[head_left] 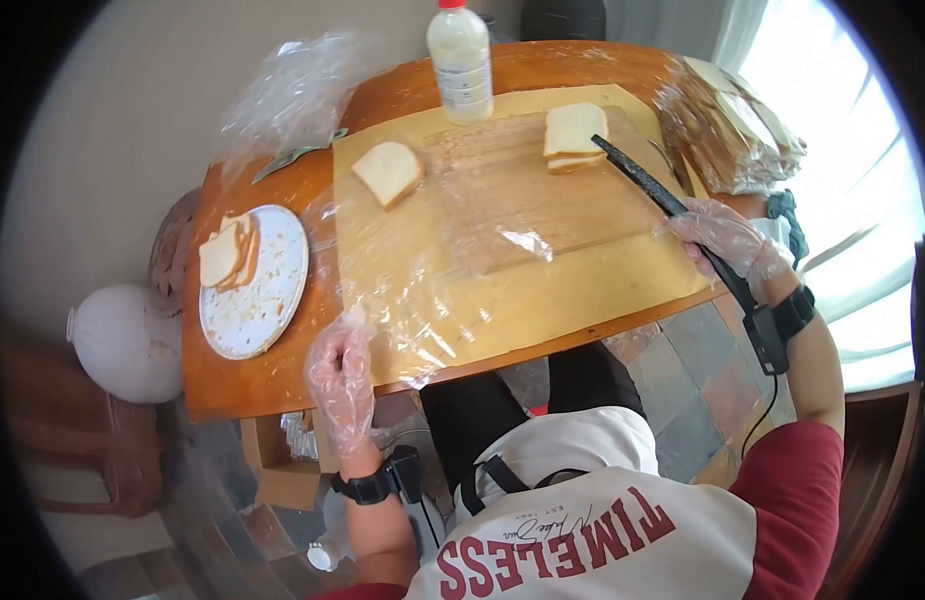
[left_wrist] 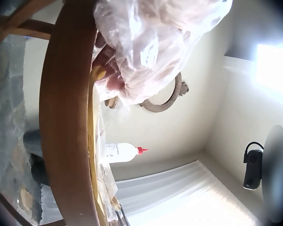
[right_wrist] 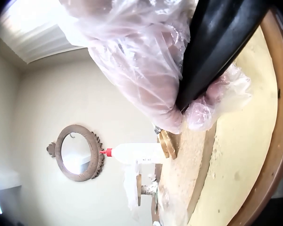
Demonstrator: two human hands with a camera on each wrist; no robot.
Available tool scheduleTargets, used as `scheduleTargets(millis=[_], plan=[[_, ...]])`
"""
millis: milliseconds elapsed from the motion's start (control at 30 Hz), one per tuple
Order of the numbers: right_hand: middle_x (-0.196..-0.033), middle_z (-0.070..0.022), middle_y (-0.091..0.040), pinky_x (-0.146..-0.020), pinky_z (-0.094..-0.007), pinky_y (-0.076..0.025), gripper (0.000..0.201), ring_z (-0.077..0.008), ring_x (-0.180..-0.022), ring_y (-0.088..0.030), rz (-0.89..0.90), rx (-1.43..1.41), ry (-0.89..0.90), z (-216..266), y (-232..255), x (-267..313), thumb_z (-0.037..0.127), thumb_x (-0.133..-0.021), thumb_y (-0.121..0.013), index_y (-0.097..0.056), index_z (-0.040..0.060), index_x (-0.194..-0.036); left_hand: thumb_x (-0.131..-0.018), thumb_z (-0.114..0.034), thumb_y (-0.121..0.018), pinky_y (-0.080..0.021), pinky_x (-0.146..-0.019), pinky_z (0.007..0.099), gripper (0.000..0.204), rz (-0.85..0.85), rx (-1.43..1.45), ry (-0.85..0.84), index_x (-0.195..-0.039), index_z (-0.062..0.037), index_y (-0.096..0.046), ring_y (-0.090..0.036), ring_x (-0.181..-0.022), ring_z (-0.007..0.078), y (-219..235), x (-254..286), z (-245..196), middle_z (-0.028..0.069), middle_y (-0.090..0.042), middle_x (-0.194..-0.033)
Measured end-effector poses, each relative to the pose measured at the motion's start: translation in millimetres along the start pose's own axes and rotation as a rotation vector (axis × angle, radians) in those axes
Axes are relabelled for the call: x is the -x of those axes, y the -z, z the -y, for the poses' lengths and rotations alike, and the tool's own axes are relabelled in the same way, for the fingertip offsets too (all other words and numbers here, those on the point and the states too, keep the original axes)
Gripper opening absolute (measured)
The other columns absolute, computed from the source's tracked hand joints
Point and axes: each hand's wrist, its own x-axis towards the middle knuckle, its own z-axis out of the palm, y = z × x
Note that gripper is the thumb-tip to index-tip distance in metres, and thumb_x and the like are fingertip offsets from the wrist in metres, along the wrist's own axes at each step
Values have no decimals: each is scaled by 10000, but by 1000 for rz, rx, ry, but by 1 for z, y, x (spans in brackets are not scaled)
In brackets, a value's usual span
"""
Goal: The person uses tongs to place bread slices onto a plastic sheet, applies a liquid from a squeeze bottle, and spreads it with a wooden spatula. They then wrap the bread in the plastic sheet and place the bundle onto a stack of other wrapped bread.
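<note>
In the head view, my gloved left hand [head_left: 342, 380] is curled at the table's front edge, beside clear plastic film [head_left: 422, 345]; whether it holds any film I cannot tell. My gloved right hand [head_left: 727, 238] grips a long black utensil [head_left: 647, 182], its far tip at the edge of stacked bread slices [head_left: 574, 130] on a wooden board [head_left: 507, 195]. A separate slice [head_left: 388, 174] lies left of the board. Close up, the glove of the left hand [left_wrist: 155, 47] looks crumpled. The right hand [right_wrist: 141, 70] wraps the utensil's black handle [right_wrist: 217, 42].
A white plate [head_left: 257, 315] with crumbs and bread slices stands on the left. At the back is a white bottle [head_left: 460, 65] with a red cap. Clear bags [head_left: 292, 90] lie back left, packaged goods [head_left: 737, 125] back right. Yellow paper [head_left: 542, 300] lies beneath the board.
</note>
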Motion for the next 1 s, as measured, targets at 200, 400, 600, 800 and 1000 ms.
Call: scheduleTargets(millis=[200, 400, 600, 800, 1000], plan=[[-596, -6, -517, -416, -233, -388, 265, -86, -439, -477, 16, 173, 5, -4, 20, -12, 273, -884, -571, -542, 10, -880, -878, -65, -602, -453, -869, 323, 104, -25, 33, -36, -905, 35, -617, -593, -949, 199, -16, 11, -19, 114, -651, -1008], [-598, 1, -531, -418, -216, -394, 280, -66, -458, -497, -99, 248, -53, -5, 25, -11, 289, -909, -567, -541, 22, -828, -860, -37, -612, -440, -885, 350, 82, 35, 58, 23, -906, 13, -567, -569, -951, 247, -32, 16, -13, 134, -609, -1001], [-601, -28, -550, -448, -250, -412, 288, -100, -471, -511, -147, 279, -31, -11, 34, -12, 287, -897, -560, -547, 12, -813, -844, -51, -622, -443, -866, 359, 94, 39, -48, -55, -900, 4, -571, -567, -930, 274, -33, 17, -7, 151, -606, -997], [-626, -73, -574, -503, -305, -435, 364, -150, -510, -540, -142, 290, -51, 0, 27, -16, 309, -868, -572, -562, -52, -919, -821, -48, -634, -448, -861, 368, 94, 50, -83, -86, -882, -2, -579, -570, -915, 288, -33, 18, -11, 155, -612, -980], [-686, -127, -610, -574, -322, -493, 517, -194, -596, -610, -288, 483, -11, 7, 15, -15, 264, -819, -579, -537, -102, -1182, -816, -46, -638, -450, -861, 373, 87, 44, -98, -108, -874, -5, -588, -573, -918, 289, -34, 18, -12, 153, -617, -973]])
